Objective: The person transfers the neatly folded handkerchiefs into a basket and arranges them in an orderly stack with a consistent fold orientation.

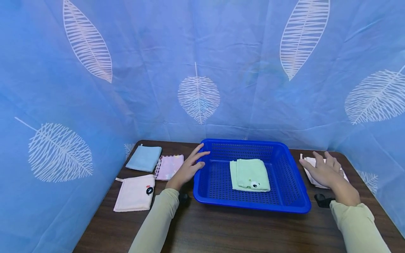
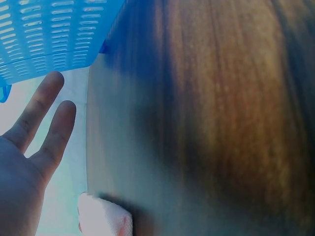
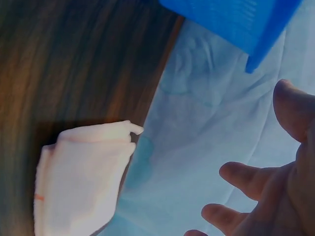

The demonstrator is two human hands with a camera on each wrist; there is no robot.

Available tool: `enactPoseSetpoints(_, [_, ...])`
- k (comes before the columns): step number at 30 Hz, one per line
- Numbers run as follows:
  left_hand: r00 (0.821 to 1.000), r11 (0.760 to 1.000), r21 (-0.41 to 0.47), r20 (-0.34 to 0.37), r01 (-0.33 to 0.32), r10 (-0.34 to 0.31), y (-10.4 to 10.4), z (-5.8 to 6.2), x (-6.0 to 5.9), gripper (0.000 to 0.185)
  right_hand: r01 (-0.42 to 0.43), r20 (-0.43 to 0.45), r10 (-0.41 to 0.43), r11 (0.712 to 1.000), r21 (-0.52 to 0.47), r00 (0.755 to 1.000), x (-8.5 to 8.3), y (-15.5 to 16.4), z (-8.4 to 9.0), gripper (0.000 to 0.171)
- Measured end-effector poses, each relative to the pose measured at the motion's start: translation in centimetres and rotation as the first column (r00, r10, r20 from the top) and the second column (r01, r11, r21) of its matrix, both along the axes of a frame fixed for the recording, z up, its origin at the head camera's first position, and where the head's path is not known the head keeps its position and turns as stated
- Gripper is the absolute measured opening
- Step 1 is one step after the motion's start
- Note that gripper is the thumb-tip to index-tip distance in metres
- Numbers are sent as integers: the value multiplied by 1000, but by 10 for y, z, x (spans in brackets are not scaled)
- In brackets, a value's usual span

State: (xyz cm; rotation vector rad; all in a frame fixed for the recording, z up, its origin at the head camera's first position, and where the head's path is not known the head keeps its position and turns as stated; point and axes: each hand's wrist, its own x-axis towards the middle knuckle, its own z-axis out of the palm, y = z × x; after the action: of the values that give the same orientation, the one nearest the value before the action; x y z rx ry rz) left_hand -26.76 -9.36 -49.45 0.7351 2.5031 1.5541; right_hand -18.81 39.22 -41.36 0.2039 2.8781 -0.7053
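Observation:
A blue plastic basket point(image 1: 297, 196) stands in the middle of the dark wooden table and holds a folded light green cloth point(image 1: 250, 174). My left hand point(image 1: 189, 168) is open, its straight fingers point(image 2: 47, 118) against the basket's left rim point(image 2: 44, 34). My right hand point(image 1: 322, 170) is open over a folded white cloth point(image 1: 311, 163) to the right of the basket; in the right wrist view the hand point(image 3: 275, 196) hovers clear of the white cloth point(image 3: 81, 177).
Left of the basket lie a light blue cloth point(image 1: 144, 158), a pink patterned cloth point(image 1: 169, 167) and a pale pink cloth point(image 1: 135, 193), whose corner shows as a pink cloth point(image 2: 106, 219). Blue leaf-print curtain point(image 1: 202, 70) encloses the table on three sides.

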Motion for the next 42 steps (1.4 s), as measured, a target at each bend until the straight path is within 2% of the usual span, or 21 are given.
enactPoseSetpoints(11, [1000, 1000, 2, 12, -11, 11, -1, 1, 0, 44, 34, -7, -34, 999, 35, 999, 4, 13, -10, 102])
enactPoseSetpoints(22, [1000, 1000, 11, -11, -2, 2, 0, -2, 0, 44, 53, 17, -53, 997, 50, 998, 3, 22, -16, 102])
enactPoseSetpoints(28, [999, 1000, -5, -23, -25, 25, -2, -3, 1, 43, 58, 6, -58, 996, 70, 998, 0, 27, -21, 102])
enactPoseSetpoints(42, [999, 1000, -24, -36, -11, 11, 0, -5, -2, 44, 107, -51, -102, 989, 104, 993, -1, 48, -51, 96])
